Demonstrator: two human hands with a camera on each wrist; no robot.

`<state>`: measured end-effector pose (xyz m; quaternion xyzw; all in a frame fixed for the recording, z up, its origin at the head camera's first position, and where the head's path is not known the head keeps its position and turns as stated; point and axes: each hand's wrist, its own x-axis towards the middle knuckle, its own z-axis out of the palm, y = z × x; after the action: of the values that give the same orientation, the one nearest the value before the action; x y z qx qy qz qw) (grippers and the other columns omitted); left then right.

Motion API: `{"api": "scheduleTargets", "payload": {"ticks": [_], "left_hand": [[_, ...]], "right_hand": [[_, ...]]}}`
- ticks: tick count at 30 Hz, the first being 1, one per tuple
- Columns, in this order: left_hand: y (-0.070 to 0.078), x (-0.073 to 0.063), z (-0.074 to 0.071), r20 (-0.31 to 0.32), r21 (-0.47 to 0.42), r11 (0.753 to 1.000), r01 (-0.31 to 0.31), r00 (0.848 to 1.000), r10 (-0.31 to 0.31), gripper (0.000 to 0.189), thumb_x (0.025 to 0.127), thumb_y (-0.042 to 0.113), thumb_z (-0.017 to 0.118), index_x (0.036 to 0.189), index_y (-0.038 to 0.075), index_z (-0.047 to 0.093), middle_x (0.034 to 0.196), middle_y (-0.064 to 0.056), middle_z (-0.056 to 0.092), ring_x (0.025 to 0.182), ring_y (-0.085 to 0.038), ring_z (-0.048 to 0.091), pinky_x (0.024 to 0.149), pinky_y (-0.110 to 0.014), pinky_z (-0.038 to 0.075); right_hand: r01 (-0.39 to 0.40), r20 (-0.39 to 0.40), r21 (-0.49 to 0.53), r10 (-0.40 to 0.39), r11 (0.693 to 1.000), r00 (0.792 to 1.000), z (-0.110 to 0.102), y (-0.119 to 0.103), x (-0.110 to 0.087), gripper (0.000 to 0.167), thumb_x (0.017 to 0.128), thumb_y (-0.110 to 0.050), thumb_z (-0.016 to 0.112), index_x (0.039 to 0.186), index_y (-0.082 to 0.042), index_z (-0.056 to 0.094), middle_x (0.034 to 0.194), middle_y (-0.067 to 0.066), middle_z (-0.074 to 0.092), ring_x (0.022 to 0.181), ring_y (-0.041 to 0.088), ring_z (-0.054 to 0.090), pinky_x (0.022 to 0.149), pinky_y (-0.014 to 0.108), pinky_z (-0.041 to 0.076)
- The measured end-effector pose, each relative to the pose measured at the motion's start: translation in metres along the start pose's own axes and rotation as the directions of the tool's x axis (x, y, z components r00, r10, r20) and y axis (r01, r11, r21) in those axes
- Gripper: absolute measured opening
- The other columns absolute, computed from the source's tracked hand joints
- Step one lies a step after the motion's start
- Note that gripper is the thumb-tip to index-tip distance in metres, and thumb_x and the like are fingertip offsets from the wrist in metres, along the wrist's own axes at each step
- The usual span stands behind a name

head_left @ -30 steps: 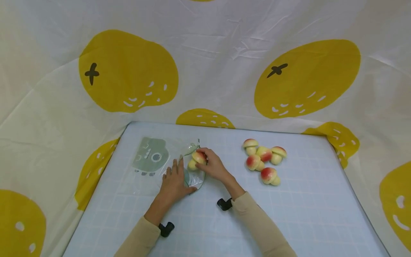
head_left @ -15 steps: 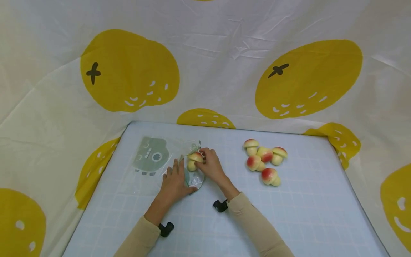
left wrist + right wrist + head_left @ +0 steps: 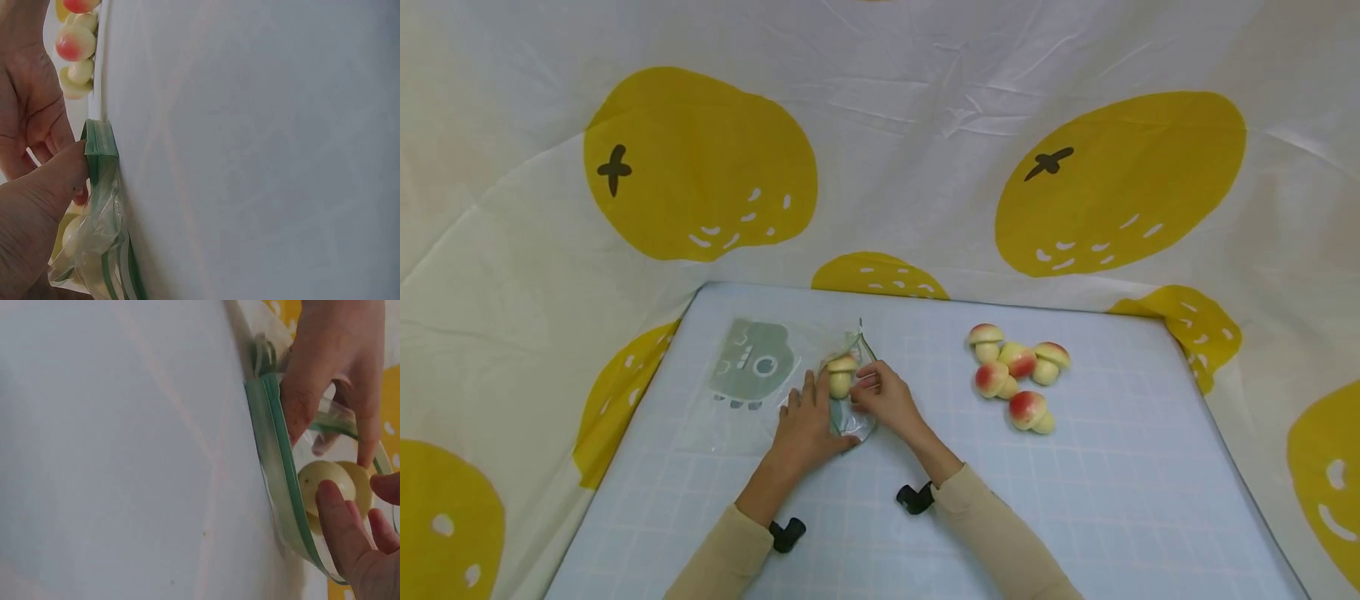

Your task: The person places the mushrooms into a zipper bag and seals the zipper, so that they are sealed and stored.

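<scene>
A clear zip bag (image 3: pixel 700 429) with a green monster print lies flat at the left of the table, its green-edged mouth gaping to the right. My left hand (image 3: pixel 801 429) rests on the bag beside the mouth, fingers spread and thumb pressing the near edge (image 3: pixel 100 147). Inside the mouth sits a toy mushroom (image 3: pixel 840 379) with a red-yellow cap and pale stem. My right hand (image 3: pixel 887 404) is at the mouth, fingers loosely bent beside the mushroom. In the right wrist view a fingertip (image 3: pixel 331 494) lies at the pale stem (image 3: pixel 322 478), not wrapped round it.
Several more toy mushrooms (image 3: pixel 992 379) lie in a loose group right of the bag, one (image 3: pixel 1032 412) nearer the front. A pale checked cloth covers the table (image 3: pixel 1120 483). A white curtain with yellow fruit prints (image 3: pixel 910 167) hangs behind.
My right hand has moved the mushroom left into the bag's mouth and loosened its pinch, the fingers drawing slightly away. My left hand has stayed in place on the bag.
</scene>
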<state>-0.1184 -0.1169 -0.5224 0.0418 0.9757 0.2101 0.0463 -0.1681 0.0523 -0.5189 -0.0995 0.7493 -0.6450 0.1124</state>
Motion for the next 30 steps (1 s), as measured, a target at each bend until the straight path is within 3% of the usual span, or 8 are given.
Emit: {"api": "scheduleTargets", "payload": {"ticks": [4, 7, 14, 22, 30], "left_hand": [[-0.001, 0.0, 0.0, -0.008, 0.004, 1.0, -0.006, 1.0, 0.006, 0.129, 0.068, 0.057, 0.088, 0.158, 0.005, 0.011, 0.156, -0.033, 0.022, 0.132, -0.061, 0.032, 0.097, -0.074, 0.033], [-0.001, 0.0, 0.001, -0.005, 0.01, 1.0, -0.01, 1.0, 0.01, 0.129, 0.068, 0.058, 0.087, 0.158, 0.004, 0.012, 0.157, -0.033, 0.022, 0.132, -0.061, 0.032, 0.097, -0.074, 0.033], [-0.001, 0.001, 0.002, -0.008, 0.025, 1.0, -0.011, 1.0, 0.011, 0.13, 0.068, 0.059, 0.087, 0.159, 0.006, 0.01, 0.158, -0.033, 0.021, 0.132, -0.062, 0.032, 0.098, -0.073, 0.033], [0.0, -0.001, 0.002, -0.015, 0.026, 1.0, -0.017, 1.0, 0.018, 0.13, 0.068, 0.057, 0.087, 0.159, 0.006, 0.01, 0.159, -0.033, 0.016, 0.131, -0.063, 0.032, 0.098, -0.072, 0.033], [0.001, -0.001, 0.003, -0.018, 0.01, 1.0, -0.019, 1.0, 0.019, 0.128, 0.069, 0.055, 0.088, 0.16, 0.007, 0.011, 0.161, -0.031, 0.011, 0.133, -0.063, 0.028, 0.1, -0.072, 0.032]], "right_hand": [[-0.059, 0.112, 0.168, 0.04, 0.984, 0.993, 0.001, -0.004, -0.002, 0.038, 0.095, 0.004, 0.063, 0.129, 0.014, 0.049, 0.119, 0.035, 0.058, 0.103, 0.042, 0.065, 0.088, 0.048, 0.054], [-0.087, 0.134, 0.272, 0.052, 0.958, 0.99, 0.004, 0.0, 0.001, 0.043, 0.095, 0.007, 0.06, 0.134, 0.016, 0.044, 0.128, 0.039, 0.052, 0.111, 0.047, 0.06, 0.094, 0.053, 0.049], [-0.068, 0.127, 0.363, 0.023, 0.929, 0.992, 0.012, 0.009, 0.008, 0.044, 0.099, 0.007, 0.054, 0.141, 0.01, 0.045, 0.142, 0.03, 0.047, 0.122, 0.048, 0.054, 0.098, 0.052, 0.047], [-0.204, 0.249, 0.505, 0.084, 0.839, 0.965, 0.016, 0.017, 0.019, 0.049, 0.101, 0.01, 0.041, 0.15, 0.005, 0.036, 0.155, 0.021, 0.036, 0.135, 0.04, 0.044, 0.103, 0.044, 0.045], [-0.247, 0.224, 0.646, 0.13, 0.723, 0.966, 0.021, 0.018, 0.032, 0.049, 0.099, 0.012, 0.036, 0.148, 0.006, 0.038, 0.152, 0.02, 0.039, 0.132, 0.036, 0.047, 0.103, 0.047, 0.044]]}}
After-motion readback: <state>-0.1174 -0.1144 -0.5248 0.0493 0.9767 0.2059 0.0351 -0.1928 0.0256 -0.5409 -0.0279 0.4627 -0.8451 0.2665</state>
